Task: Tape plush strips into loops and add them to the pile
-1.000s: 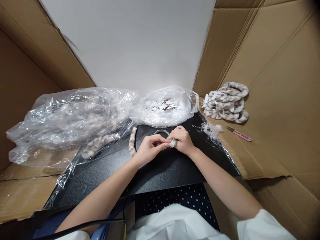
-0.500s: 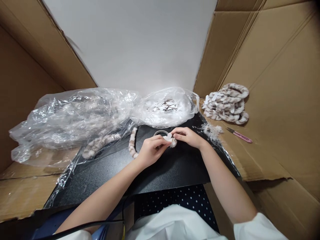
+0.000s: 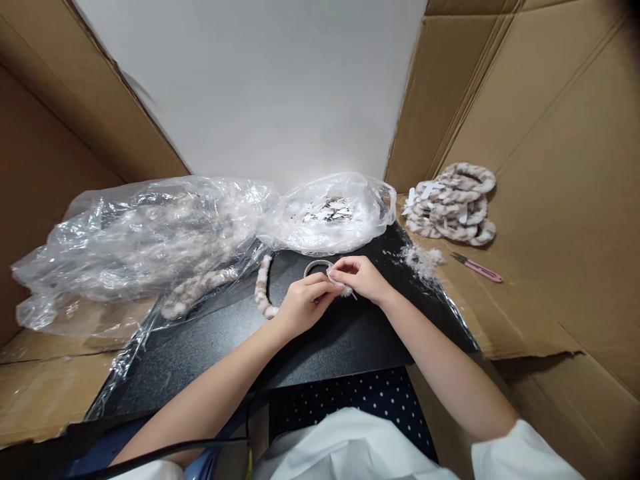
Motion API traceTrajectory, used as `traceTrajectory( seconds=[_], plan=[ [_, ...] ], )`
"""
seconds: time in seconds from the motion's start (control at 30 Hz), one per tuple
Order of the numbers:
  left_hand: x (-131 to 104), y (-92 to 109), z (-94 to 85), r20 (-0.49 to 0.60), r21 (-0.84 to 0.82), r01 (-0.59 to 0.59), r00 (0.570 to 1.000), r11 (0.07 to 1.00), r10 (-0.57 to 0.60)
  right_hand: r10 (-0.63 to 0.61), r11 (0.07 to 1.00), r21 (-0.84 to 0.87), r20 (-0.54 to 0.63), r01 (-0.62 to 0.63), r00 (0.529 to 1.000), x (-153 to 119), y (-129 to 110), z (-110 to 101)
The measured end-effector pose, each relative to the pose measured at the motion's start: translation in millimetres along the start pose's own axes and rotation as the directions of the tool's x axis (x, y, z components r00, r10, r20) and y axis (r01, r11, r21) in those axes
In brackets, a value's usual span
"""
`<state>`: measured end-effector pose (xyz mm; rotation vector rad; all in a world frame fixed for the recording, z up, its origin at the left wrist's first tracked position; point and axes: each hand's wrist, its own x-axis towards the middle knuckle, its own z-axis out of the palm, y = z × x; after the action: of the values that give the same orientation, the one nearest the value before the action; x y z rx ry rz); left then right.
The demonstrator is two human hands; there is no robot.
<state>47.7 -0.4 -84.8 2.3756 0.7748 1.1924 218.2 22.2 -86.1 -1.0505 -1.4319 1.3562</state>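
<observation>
Pinching a fluffy end (image 3: 346, 292), left hand (image 3: 306, 303) meets right hand (image 3: 364, 278) (clamped on white tag (image 3: 331, 273))—room before tabletop edge (image 3: 330, 375).

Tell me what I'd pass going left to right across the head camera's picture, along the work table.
Large clear plastic bag → curved furry strip → left hand → right hand → loose fluff → pink-handled cutter.
</observation>
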Motion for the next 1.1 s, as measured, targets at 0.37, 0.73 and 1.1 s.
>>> traceTrajectory(
  seconds=[0.37,0.73,1.1],
  plan=[
    [-2.6,0.1,6.0,-0.141,-0.185,0.269,0.945,0.945,-0.296,-0.14,0.99,-0.048,-0.255,0.132,0.957,-2.2,12.3,19.3],
    [-3.9,2.1,5.8,-0.174,0.042,0.123,0.978,0.991,-0.114,-0.017,0.992,0.117,-0.248,0.047,0.969,0.6,14.6,22.1],
    [-3.7,-5.1,3.1,-0.092,0.225,-0.158,0.979,0.961,0.183,0.127,0.96,0.274,-0.212,-0.066,0.969,-4.7,4.1,26.9]
  ],
)
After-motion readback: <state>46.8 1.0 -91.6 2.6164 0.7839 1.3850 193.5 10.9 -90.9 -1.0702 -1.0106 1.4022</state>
